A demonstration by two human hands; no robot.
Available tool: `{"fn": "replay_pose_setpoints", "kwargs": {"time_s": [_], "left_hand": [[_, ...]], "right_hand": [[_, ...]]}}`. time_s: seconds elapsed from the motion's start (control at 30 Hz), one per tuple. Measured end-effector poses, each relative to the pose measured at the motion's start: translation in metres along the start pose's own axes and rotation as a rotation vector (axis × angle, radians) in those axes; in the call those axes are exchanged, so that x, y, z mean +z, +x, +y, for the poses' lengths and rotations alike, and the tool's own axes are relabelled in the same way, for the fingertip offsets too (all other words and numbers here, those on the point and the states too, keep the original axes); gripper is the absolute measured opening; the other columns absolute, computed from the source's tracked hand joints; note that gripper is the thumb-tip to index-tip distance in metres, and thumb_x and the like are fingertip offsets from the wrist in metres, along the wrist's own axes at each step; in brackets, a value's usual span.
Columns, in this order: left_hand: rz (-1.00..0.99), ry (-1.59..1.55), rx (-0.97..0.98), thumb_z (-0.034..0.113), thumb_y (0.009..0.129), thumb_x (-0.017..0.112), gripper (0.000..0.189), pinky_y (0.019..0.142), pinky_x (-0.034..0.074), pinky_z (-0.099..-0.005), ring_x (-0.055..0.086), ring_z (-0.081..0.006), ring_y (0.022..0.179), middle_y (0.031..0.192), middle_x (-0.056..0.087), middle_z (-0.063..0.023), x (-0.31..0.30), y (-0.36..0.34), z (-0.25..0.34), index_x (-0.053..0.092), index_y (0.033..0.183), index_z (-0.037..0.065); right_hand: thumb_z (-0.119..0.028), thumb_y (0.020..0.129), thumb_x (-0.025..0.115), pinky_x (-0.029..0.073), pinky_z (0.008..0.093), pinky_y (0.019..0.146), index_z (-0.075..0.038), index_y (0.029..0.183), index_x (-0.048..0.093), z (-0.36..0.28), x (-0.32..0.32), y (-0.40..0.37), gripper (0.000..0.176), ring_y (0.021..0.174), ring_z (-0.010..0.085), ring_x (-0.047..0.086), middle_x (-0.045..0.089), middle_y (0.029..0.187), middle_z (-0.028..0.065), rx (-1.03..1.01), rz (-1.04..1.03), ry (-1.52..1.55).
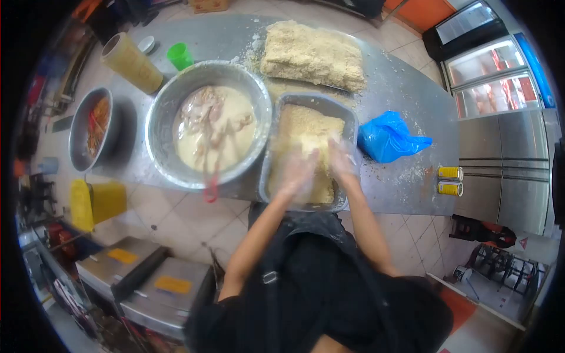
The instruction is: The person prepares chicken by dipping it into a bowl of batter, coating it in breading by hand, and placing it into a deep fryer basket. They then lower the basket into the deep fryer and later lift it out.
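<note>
Just right of the frame's centre, a crumb bed (pixel 313 122) in a grey tub (pixel 351 120) is being partly covered by the blurred left hand (pixel 299 172) and right hand (pixel 341 159); whether open or closed cannot be told. The bed's long axis is being pointed up-frame.

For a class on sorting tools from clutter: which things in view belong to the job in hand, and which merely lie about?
Probably in use:
grey rectangular tub of pale crumbs, left hand and right hand over it
large round metal bowl of creamy liquid
long pale crumbly heap

Apparently lying about:
blue plastic bag
two yellow cylindrical cans
small green plastic cup
</note>
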State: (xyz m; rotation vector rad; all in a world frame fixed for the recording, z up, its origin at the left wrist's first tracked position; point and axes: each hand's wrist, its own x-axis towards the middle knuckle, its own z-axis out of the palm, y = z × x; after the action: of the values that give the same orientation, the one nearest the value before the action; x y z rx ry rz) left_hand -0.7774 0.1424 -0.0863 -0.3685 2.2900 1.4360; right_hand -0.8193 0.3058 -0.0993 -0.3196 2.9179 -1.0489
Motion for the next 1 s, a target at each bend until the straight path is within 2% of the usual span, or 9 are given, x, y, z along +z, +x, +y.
{"fn": "replay_pose_setpoints", "kwargs": {"time_s": [0.13,0.27,0.4,0.47,0.67,0.8,0.9,0.97,1.0], "left_hand": [[0.248,-0.012,0.063,0.054,0.094,0.041,0.075,0.092,0.045,-0.0446,0.059,-0.0412,0.105,0.114,0.061,-0.0265,0.007,0.015,-0.035,0.031,0.142,-0.002],[0.213,-0.100,0.070,0.049,0.092,0.048,0.079,0.099,0.042,-0.0417,0.054,-0.0408,0.117,0.145,0.033,-0.0266,-0.006,-0.009,-0.033,0.014,0.150,0.006],[0.210,-0.262,0.024,0.043,0.091,0.054,0.081,0.101,0.040,-0.0420,0.050,-0.0385,0.122,0.151,0.023,-0.0252,0.003,-0.008,-0.024,0.013,0.151,0.008],[0.540,0.006,0.231,0.046,0.085,0.062,0.064,0.081,0.050,-0.0395,0.064,-0.0327,0.096,0.107,0.064,-0.0235,0.027,0.010,-0.050,0.053,0.127,-0.002],[0.106,-0.045,0.036,0.036,0.087,0.062,0.039,0.063,0.048,-0.0420,0.065,-0.0248,0.070,0.077,0.067,-0.0170,0.025,0.004,-0.036,0.068,0.077,-0.001],[0.145,0.023,0.310,0.038,0.091,0.057,0.037,0.065,0.049,-0.0462,0.060,-0.0305,0.061,0.067,0.060,-0.0157,0.035,-0.005,-0.044,0.067,0.084,0.004],[-0.067,0.412,0.186,0.041,0.092,0.053,0.042,0.068,0.050,-0.0444,0.062,-0.0334,0.067,0.073,0.062,-0.0192,-0.002,-0.028,-0.011,0.067,0.089,0.002],[0.171,0.188,0.302,0.044,0.092,0.051,0.044,0.071,0.050,-0.0441,0.064,-0.0353,0.074,0.078,0.064,-0.0207,-0.005,-0.042,-0.017,0.068,0.094,0.003],[0.163,0.191,0.300,0.044,0.092,0.051,0.044,0.071,0.050,-0.0441,0.064,-0.0353,0.074,0.078,0.064,-0.0207,-0.016,-0.049,-0.011,0.068,0.094,0.003]], "right_hand": [[-0.058,0.093,0.035,0.023,0.0476,0.111,-0.006,0.140,0.040,-0.039,0.038,0.059,0.070,0.132,0.0390,0.036,0.042,0.139,0.0239,0.082,-0.192,-0.386],[-0.068,0.089,0.028,0.005,0.0574,0.114,-0.011,0.147,0.029,-0.041,0.056,0.078,0.082,0.141,0.0383,0.019,0.026,0.151,0.0213,0.153,-0.336,-0.487],[-0.070,0.088,0.030,0.006,0.0575,0.114,-0.010,0.147,0.028,-0.039,0.082,0.071,0.085,0.141,0.0399,0.017,0.023,0.152,0.0217,0.293,-0.228,-0.400],[-0.062,0.088,0.041,0.010,0.0592,0.110,-0.018,0.145,0.031,-0.009,0.109,0.058,0.073,0.136,0.0324,0.030,0.038,0.143,0.0188,0.063,-0.027,-0.557],[-0.054,0.091,0.044,0.021,0.0581,0.109,-0.012,0.141,0.040,-0.031,0.049,0.058,0.066,0.131,0.0383,0.038,0.043,0.140,0.0238,0.072,-0.066,-0.111],[-0.052,0.087,0.054,0.033,0.0517,0.103,-0.014,0.134,0.050,-0.001,0.039,0.051,0.061,0.118,0.0343,0.053,0.054,0.128,0.0224,-0.177,0.127,-0.545],[-0.042,0.082,0.062,0.044,0.0439,0.095,-0.009,0.129,0.054,-0.007,0.005,0.074,0.058,0.114,0.0335,0.055,0.057,0.125,0.0180,-0.197,-0.199,-0.476],[-0.036,0.082,0.063,0.046,0.0422,0.094,-0.006,0.127,0.054,-0.036,-0.025,0.094,0.055,0.115,0.0314,0.056,0.056,0.127,0.0196,-0.007,-0.975,-0.748],[-0.036,0.082,0.063,0.046,0.0422,0.094,-0.006,0.127,0.054,-0.028,-0.023,0.094,0.055,0.115,0.0314,0.056,0.056,0.127,0.0196,0.000,-0.979,-0.742]]}}
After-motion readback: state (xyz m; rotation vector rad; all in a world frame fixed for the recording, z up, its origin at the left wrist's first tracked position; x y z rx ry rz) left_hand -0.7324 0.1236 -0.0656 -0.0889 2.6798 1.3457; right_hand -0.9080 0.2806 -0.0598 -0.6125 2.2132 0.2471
